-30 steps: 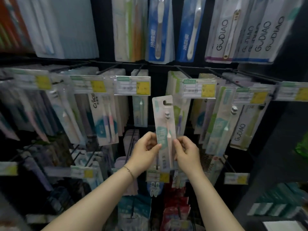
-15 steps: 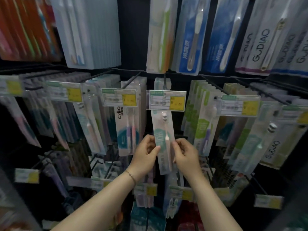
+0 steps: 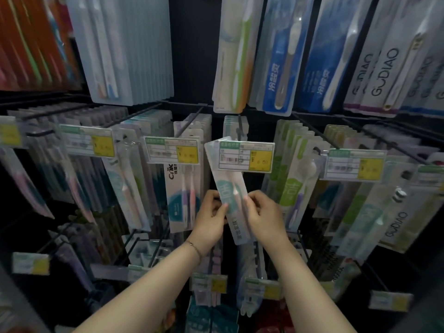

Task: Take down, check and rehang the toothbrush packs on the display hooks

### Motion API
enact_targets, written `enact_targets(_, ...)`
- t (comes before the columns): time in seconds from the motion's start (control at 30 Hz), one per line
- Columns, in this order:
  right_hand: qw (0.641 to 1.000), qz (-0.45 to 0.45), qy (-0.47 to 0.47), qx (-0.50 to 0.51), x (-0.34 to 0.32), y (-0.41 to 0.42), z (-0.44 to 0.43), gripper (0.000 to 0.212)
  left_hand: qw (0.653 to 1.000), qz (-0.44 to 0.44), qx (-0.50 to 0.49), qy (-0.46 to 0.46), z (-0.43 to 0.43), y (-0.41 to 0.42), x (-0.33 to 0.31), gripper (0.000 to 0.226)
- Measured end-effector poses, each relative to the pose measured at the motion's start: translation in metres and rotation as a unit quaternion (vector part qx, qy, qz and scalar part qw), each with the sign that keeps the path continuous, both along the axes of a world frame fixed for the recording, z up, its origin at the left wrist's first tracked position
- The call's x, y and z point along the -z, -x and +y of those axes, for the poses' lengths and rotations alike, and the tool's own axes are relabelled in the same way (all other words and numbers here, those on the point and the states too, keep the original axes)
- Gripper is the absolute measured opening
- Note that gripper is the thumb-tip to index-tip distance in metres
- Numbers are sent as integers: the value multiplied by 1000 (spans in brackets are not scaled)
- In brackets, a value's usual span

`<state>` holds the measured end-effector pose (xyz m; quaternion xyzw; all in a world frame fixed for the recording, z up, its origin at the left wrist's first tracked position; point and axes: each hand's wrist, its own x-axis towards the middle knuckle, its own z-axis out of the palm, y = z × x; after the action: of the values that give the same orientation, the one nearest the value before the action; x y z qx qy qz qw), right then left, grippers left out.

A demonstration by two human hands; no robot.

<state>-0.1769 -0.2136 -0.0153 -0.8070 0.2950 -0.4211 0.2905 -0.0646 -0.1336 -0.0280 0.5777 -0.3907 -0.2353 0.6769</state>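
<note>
Right now my left hand and right hand pinch the tilted toothbrush pack by its edges, its top tucked behind the price tag, so its hole could miss the hook and the pack slip.

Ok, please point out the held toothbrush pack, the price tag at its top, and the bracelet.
held toothbrush pack [image 3: 227,189]: head view, teal label.
price tag [image 3: 242,157]: head view, white barcode part.
bracelet [image 3: 194,247]: head view, chain on the wrist.

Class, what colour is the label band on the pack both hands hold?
Teal label band, head view.
</note>
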Motion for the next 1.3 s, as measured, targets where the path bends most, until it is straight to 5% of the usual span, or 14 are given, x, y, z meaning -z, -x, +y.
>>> enact_targets(0.2,998,-33,5,47,-11,-3,-5,15,998,-61,12,29,-5,1,-20,15)
enact_targets(0.53,993,-36,-111,36,-6,-9,-1,17,985,-147,-69,-66,-2,0,-20,14)
enact_targets(0.7,995,35,-84,47,3,-3,2,20,968,-198,-76,-134,15,-2,-1,23)
enact_targets(1.0,975,168,138,42,15,12,24,23,888,-403,-72,-208,54,-8,13,14)
enact_targets(1.3,954,232,188,-33,27,-1,74,25,772,-537,-180,-289,127,-18,32,18)
